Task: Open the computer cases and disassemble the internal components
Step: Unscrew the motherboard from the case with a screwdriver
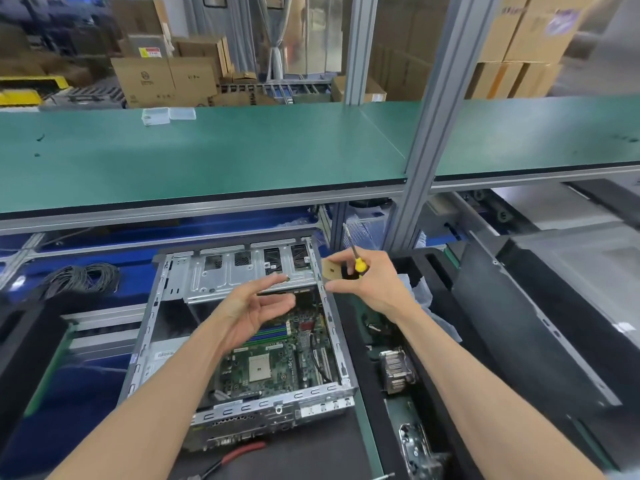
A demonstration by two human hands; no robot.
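Open case [242,327] bares green motherboard [277,362]; right hand [367,282] grips screwdriver [356,258] (left hand [256,306] slack).

Two bare forearms, left hand [256,306], right hand [367,282], no gloves (sleeves out of frame)

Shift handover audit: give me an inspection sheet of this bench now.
Surface: green-matted shelf above the lower bench.
Job's things: open computer case, motherboard inside, socket empty.
Clutter: red-handled pliers; heatsink; clear plastic boxes.
Grippers: left hand open over case; right hand grips yellow screwdriver and pinches square chip.
Cables: grey coil.
Surroundings: cardboard boxes.
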